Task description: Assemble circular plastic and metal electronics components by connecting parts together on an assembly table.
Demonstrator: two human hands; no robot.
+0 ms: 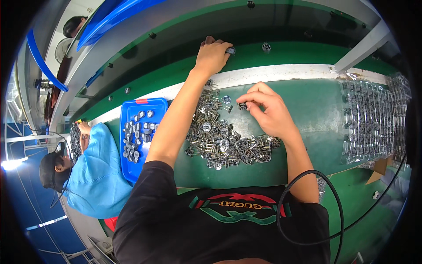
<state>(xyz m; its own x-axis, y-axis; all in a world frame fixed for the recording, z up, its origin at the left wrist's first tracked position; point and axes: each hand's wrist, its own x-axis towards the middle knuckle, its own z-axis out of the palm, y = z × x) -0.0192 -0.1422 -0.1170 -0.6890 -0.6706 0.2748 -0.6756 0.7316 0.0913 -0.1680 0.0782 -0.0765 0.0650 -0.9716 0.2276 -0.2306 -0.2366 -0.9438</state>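
Observation:
My left hand (212,57) reaches over the white rail onto the green conveyor belt, its fingers curled. A small grey round part (231,50) sits at its thumb and fingertips. Above the bench, my right hand (269,108) pinches a small dark part with metal pins (241,105) between thumb and fingers. Below and left of that hand spreads a heap of small metal-pinned parts (222,143). A few loose ones lie between the heap and the rail, including a clear round piece (226,99).
Left of my left arm is a blue tray (165,110) of small round parts. Stacked clear plastic trays (367,123) stand at right. Scattered parts, one a metal piece (266,47), ride the belt. A co-worker in blue (99,169) sits at left. A black cable (340,211) loops near my right arm.

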